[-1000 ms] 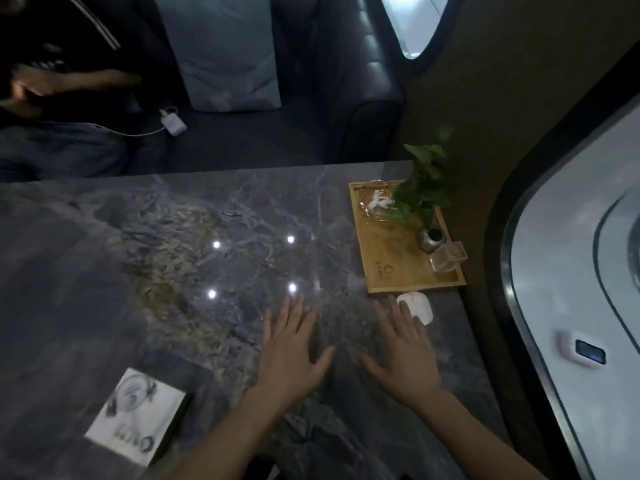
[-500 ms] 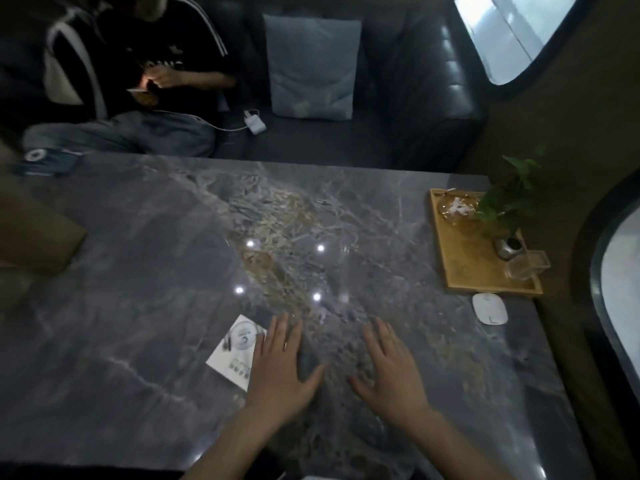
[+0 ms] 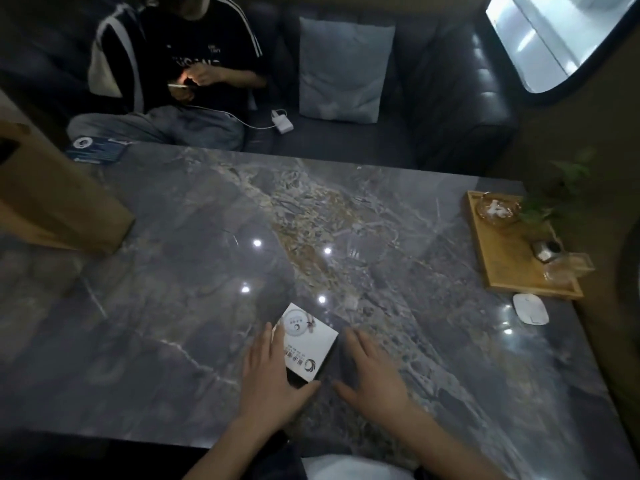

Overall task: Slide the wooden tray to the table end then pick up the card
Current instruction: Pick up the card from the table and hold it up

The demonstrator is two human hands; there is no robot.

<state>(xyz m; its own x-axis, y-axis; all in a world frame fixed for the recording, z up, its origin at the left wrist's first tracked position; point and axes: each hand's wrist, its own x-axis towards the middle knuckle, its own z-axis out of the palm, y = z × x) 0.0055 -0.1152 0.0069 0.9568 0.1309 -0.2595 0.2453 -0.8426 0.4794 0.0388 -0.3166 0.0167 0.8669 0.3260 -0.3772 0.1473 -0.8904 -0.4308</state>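
The wooden tray (image 3: 509,268) lies at the far right end of the dark marble table (image 3: 173,306), carrying a glass dish, a small potted plant and a clear cup. A white printed card (image 3: 308,341) lies flat near the table's front edge. My left hand (image 3: 273,375) rests flat with its fingers spread, its right edge touching and partly covering the card's left side. My right hand (image 3: 374,372) lies flat and open just right of the card, a small gap apart from it.
A white oval device (image 3: 530,309) sits just in front of the tray. A brown cardboard box (image 3: 55,199) stands at the table's left. A blue leaflet (image 3: 98,149) lies at the far left corner. A person sits on the dark sofa with a phone, beside a grey cushion (image 3: 343,67).
The view has swung left and pulled back. Both hands have shifted left along the table, from in front of the tray to either side of the card.
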